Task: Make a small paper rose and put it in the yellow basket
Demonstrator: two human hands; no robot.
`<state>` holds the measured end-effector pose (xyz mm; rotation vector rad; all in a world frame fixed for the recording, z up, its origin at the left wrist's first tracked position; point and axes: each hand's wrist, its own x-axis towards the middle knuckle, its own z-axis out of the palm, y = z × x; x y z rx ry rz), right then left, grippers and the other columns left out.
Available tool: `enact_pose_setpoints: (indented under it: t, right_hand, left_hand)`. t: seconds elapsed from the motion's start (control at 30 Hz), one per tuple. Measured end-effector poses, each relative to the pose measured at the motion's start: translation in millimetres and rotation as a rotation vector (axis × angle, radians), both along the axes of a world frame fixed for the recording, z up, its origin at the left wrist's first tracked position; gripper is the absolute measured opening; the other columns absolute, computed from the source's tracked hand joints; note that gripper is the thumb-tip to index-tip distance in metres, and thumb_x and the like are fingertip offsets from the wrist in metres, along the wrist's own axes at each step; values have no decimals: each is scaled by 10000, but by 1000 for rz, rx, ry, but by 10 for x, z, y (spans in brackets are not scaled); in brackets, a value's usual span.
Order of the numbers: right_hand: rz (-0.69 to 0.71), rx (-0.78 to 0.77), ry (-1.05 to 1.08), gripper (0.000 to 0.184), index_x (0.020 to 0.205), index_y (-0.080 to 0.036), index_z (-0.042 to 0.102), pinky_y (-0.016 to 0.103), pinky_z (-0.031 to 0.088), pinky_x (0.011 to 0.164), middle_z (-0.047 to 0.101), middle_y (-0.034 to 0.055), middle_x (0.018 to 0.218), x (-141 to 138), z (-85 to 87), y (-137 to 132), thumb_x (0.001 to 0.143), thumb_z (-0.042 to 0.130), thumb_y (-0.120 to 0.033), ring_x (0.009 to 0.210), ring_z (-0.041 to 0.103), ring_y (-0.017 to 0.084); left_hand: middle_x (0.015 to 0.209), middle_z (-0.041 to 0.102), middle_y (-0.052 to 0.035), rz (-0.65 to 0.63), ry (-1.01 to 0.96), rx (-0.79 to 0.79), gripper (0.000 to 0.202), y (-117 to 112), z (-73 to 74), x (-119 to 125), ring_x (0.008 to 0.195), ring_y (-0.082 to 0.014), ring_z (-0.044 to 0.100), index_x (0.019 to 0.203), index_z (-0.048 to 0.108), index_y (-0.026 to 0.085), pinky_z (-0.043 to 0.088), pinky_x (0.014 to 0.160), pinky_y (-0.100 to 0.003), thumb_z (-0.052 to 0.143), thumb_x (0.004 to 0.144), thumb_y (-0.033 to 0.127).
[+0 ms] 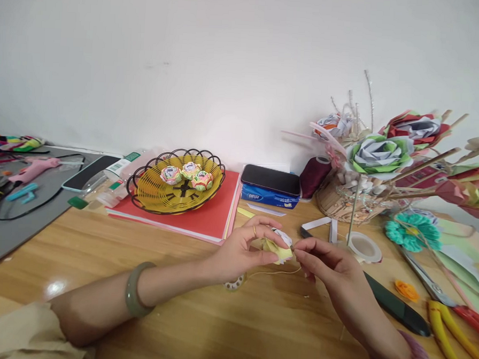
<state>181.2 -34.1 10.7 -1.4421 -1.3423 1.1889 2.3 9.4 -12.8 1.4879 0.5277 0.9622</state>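
Note:
My left hand [241,249] is closed round a small folded paper flower [281,247], yellow and white, held just above the wooden table [139,260]. My right hand [328,264] meets it from the right, its fingertips pinched at the flower's edge. A thin pale thread [275,272] hangs beneath the flower between both hands. A green bangle sits on my left wrist.
A yellow wire basket [142,188] with three paper flowers stands on a red folder at the back. Behind my hands lie a phone on a tissue pack [270,187], a maroon thread spool [314,175], a tape roll [364,247], a bouquet basket [342,203]. Pliers [448,330] lie right; a glue gun [33,170] left.

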Motion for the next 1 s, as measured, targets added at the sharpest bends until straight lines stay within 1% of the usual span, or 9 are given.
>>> enact_pose_setpoints:
  t: [0.13,0.23,0.33,0.4,0.53,0.77,0.9,1.0]
  right_hand:
    - [13,-14,-10,229,717,-184,635,233,326,477,495,-26,596,1,5,6,718,617,-412,516,383,96]
    - [12,-72,38,242,703,-181,639,230,334,469,489,-23,578,-9,31,12,699,635,-423,519,398,101]
    - [-7,-154,159,243,649,-171,633,214,330,438,489,-20,573,-30,69,10,654,680,-410,505,408,93]
    - [-11,-225,259,247,622,-162,625,202,316,405,496,-20,572,-40,89,8,621,710,-393,477,402,79]
    - [29,-339,405,240,609,-154,619,175,304,362,507,-28,557,-31,90,15,600,739,-361,421,383,50]
    - [56,-374,416,219,622,-147,630,145,317,355,510,-35,539,-2,68,30,638,730,-341,411,387,37]
    - [58,-379,408,215,639,-151,629,143,293,352,467,-56,458,-12,90,20,621,735,-336,385,362,34]
    - [66,-365,378,217,606,-153,616,148,289,350,440,-59,427,-12,102,22,631,720,-342,391,371,46]
  left_hand:
    - [1123,479,-57,23,14,5,171,-4,-1,4,1141,-194,438,878,667,223,384,938,-340,666,711,185]
    - [1116,467,-62,30,19,9,159,-16,15,7,1139,-195,433,867,661,215,416,901,-324,665,711,189]
    - [1125,443,-69,32,39,27,139,-37,26,5,1139,-195,424,861,658,210,450,835,-294,655,722,203]
    - [1128,441,-68,42,57,58,122,-53,27,3,1127,-191,430,853,660,209,455,819,-284,643,732,201]
    - [1134,440,-66,61,89,104,114,-80,34,3,1094,-182,448,848,662,211,456,795,-271,623,746,179]
    - [1131,444,-67,82,127,117,108,-83,68,1,1096,-191,444,850,661,215,471,761,-266,620,751,203]
    - [1128,443,-65,100,148,146,112,-86,63,-1,1059,-182,462,860,657,219,478,702,-241,612,759,203]
    - [1134,437,-61,101,150,167,121,-95,49,-2,1067,-178,459,871,654,226,481,734,-251,604,765,195]
